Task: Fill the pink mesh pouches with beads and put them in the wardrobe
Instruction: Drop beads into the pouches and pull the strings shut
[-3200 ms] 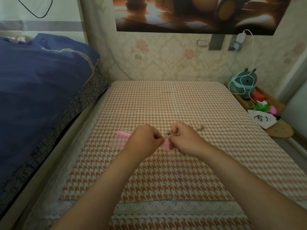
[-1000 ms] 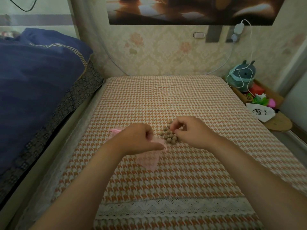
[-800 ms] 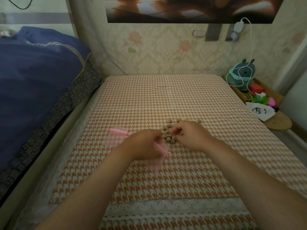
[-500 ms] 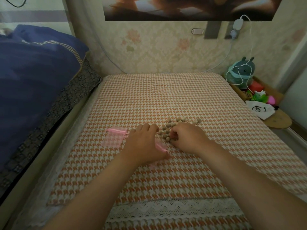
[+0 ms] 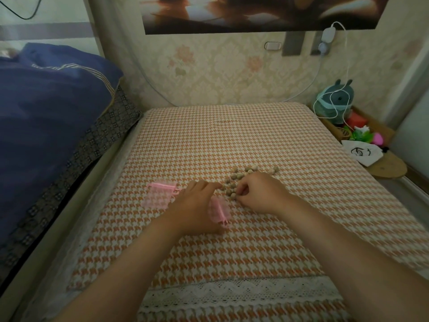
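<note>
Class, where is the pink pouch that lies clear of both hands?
In the head view, the loose pouch lies flat on the houndstooth cloth, just left of the left hand, across from the beads.

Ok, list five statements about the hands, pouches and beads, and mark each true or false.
1. Two pink pouches are in view. True: the pouch and the spare pouch.
2. The beads sit in a bowl. False: they lie loose on the cloth.
3. The right hand pinches at the beads. True.
4. The spare pouch lies right of the beads. False: it lies flat to their left, beyond the left hand.
5. The left hand holds the pouch. True: its mouth shows beside the thumb, turned towards the beads.
</note>
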Tool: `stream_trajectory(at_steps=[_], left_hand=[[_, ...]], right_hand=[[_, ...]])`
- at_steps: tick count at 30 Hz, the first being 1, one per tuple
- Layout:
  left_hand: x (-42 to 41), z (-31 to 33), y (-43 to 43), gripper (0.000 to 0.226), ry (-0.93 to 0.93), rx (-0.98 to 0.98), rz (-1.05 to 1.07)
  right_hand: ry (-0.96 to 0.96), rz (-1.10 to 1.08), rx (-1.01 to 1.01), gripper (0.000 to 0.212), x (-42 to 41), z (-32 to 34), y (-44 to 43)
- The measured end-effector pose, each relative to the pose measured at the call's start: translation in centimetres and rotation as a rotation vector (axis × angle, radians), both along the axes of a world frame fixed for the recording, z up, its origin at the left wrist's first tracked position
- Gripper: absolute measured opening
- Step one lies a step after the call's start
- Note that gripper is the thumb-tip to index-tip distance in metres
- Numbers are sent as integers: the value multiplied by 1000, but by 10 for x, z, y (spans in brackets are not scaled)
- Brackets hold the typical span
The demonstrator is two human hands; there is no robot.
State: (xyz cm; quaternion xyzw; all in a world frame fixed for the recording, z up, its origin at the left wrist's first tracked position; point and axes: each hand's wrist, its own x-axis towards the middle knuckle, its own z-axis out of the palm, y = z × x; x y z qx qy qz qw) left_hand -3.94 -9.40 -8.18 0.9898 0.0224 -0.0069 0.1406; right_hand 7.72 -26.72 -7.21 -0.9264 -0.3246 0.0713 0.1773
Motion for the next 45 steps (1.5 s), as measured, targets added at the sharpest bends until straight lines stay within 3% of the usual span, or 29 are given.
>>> stream_trajectory(at_steps=[2, 5, 7, 15, 22, 25, 27, 32, 38, 45], left_hand=[[1, -3, -7, 102, -11, 46, 41], [6, -5, -12, 67, -61, 92, 78], [7, -3, -11, 53, -105, 12, 106], [3, 3, -13, 49, -121, -418, 109], [4, 0, -8, 52, -103, -504, 101], [5, -2, -6, 57, -94, -418, 73], [5, -2, -4, 57, -91, -324, 45], [3, 0, -2, 59, -71, -181, -26], [3, 4, -2, 43, -6, -114, -92], [-3, 14, 0, 39, -49, -191, -38]], right_hand=[[94, -2, 79, 10, 1, -1, -1], [178, 13, 161, 9, 0, -3, -4], [211, 25, 195, 9, 0, -4, -4], [367, 100, 312, 9, -6, 1, 5], [505, 134, 299, 12, -10, -2, 6], [521, 142, 272, 6, -8, -4, 5], [450, 93, 281, 9, -3, -3, 4], [43, -24, 199, 19, 7, -7, -3], [-152, 124, 15, 18, 0, -14, 8], [-318, 92, -126, 14, -4, -17, 18]])
